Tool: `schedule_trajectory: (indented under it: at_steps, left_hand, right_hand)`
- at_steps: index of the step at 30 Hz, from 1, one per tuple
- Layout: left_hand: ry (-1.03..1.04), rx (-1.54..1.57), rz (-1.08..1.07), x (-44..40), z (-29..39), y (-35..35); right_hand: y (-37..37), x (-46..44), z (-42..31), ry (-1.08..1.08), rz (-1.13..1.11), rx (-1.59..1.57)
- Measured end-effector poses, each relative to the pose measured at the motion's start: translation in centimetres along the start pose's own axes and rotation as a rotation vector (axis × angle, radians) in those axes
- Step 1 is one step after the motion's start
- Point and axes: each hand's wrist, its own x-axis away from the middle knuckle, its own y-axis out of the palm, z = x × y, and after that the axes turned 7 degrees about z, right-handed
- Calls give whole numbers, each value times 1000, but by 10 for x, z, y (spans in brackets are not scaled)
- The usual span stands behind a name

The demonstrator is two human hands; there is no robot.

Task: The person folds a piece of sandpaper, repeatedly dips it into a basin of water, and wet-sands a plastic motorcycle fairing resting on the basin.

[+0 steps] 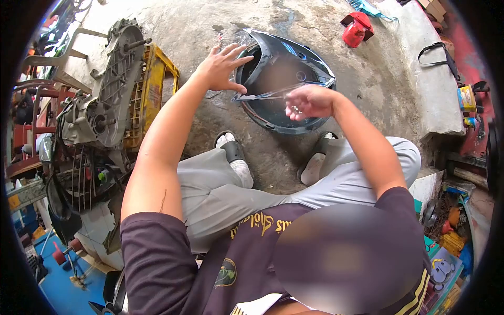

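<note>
A glossy black vehicle body panel [310,60] with blue marks lies across a round dark basin [273,121] on the floor between my feet. My left hand [223,68] is open at the panel's left end, fingers spread, with the thumb by its pointed lower corner. Over the panel's lower right edge, my right hand [311,102] is curled palm up. Small shiny metal pieces [296,109] show at its fingers, too small to name surely. A blurred patch hides the panel's middle.
At left, a metal engine casing [113,89] leans by a yellow plastic crate [157,89]. A red plastic part [358,29] and a blue cloth [374,9] lie at the upper right. A concrete ledge [438,100] runs along the right side, with cluttered parts below it.
</note>
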Motion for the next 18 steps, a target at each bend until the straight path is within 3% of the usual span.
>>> schedule_trajectory:
  at_steps: [6,14,18]
  left_hand:
    - [-42,107,61,14,7,27]
    - [-338,452,252,15,44,70]
    - [-318,424,304,15,48,68]
  right_hand:
    - [37,18,-63,-216,275,45]
    - [56,-2,-105,-369,380,192]
    - [72,1,-120,-422,420,313]
